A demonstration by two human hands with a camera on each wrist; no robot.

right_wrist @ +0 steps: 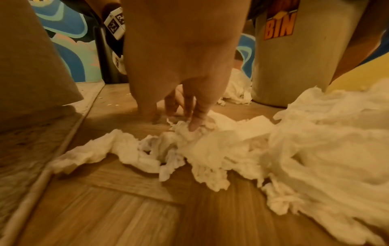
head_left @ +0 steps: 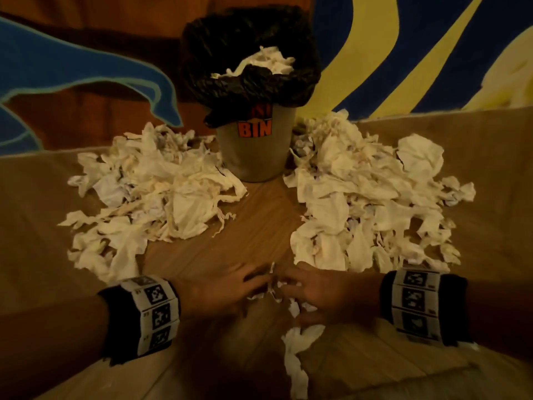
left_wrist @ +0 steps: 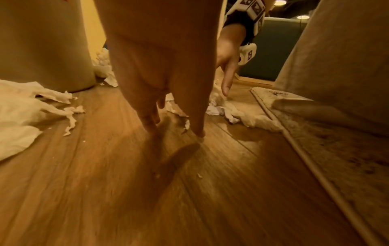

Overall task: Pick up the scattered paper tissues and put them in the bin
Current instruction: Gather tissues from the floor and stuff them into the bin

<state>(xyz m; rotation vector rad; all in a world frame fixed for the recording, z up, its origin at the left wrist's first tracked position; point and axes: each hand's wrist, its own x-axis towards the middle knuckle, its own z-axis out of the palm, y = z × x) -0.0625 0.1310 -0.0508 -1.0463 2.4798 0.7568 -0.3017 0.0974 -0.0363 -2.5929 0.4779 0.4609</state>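
Observation:
A grey bin with a black liner stands on the wooden floor, tissues heaped in its mouth. Large tissue piles lie to its left and right. My left hand and right hand meet low over small tissue scraps in front of me. The left hand has straight fingers touching the floor. Fingers of the right hand press down on a crumpled tissue, the thumb resting on the floor beside it. A torn strip trails toward me.
The bare wooden floor runs between the two piles up to the bin. A pale rug edge and beige fabric lie close on the right; more beige fabric stands on the left. A painted wall rises behind the bin.

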